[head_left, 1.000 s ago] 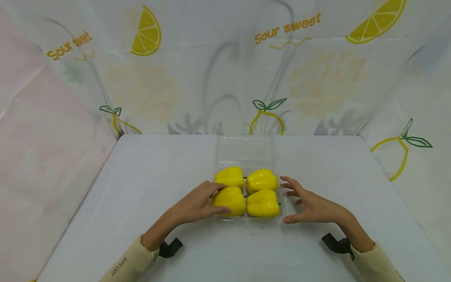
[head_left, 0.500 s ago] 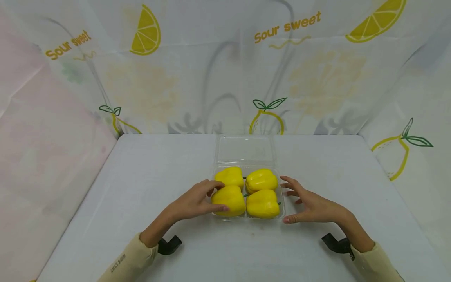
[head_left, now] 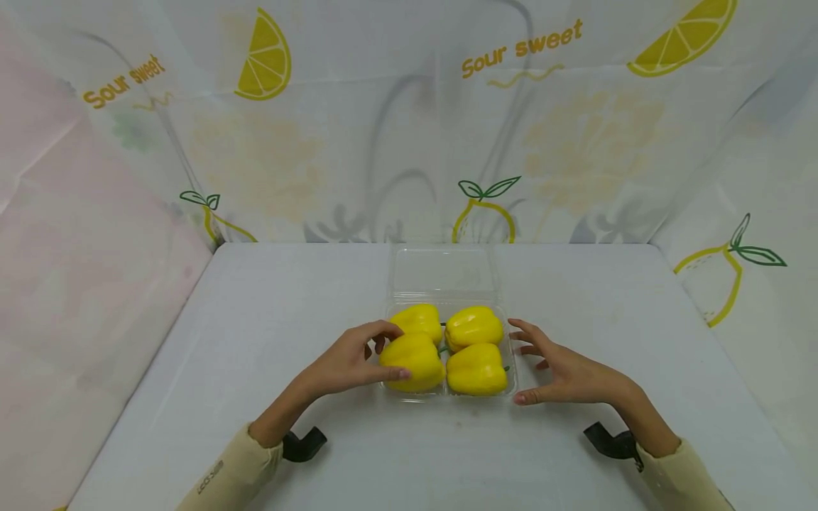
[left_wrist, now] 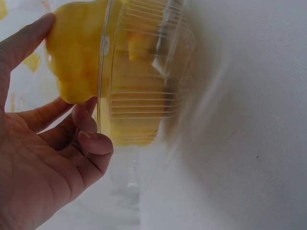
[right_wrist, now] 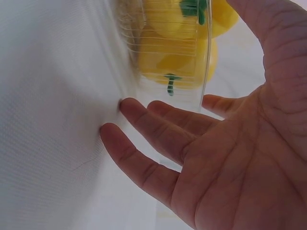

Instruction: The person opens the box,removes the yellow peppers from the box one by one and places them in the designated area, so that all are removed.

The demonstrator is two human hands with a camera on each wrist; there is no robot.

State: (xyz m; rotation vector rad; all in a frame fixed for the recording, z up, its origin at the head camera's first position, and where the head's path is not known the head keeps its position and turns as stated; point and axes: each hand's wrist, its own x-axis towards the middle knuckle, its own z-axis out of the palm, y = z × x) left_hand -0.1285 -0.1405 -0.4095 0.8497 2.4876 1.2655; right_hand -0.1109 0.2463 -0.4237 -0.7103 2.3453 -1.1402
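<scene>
In the head view, a clear plastic clamshell box (head_left: 399,399) holds several yellow bell peppers. My left hand (head_left: 345,358) pinches the front-left bell pepper (head_left: 414,362) between thumb and fingers. In the left wrist view this pepper (left_wrist: 76,48) stands well above the box rim, with the thumb on one side and a fingertip on the other; the other fingers curl near the rim. My right hand (head_left: 571,375) rests beside the box's right side, fingers spread and bent a little, holding nothing. The right wrist view shows its fingertips near the table and the box wall (right_wrist: 184,93).
The box's lid (head_left: 444,270) lies folded back toward the rear edge of the white table (head_left: 307,284). Back-left, back-right and front-right peppers (head_left: 476,369) sit in the box. Black wrist mounts (head_left: 305,445) stick out from both sleeves. A lemon-print cloth (head_left: 409,128) hangs behind the table.
My left hand has risen slightly and shifted left, bringing the front-left bell pepper up with it. The right hand stays where it was.
</scene>
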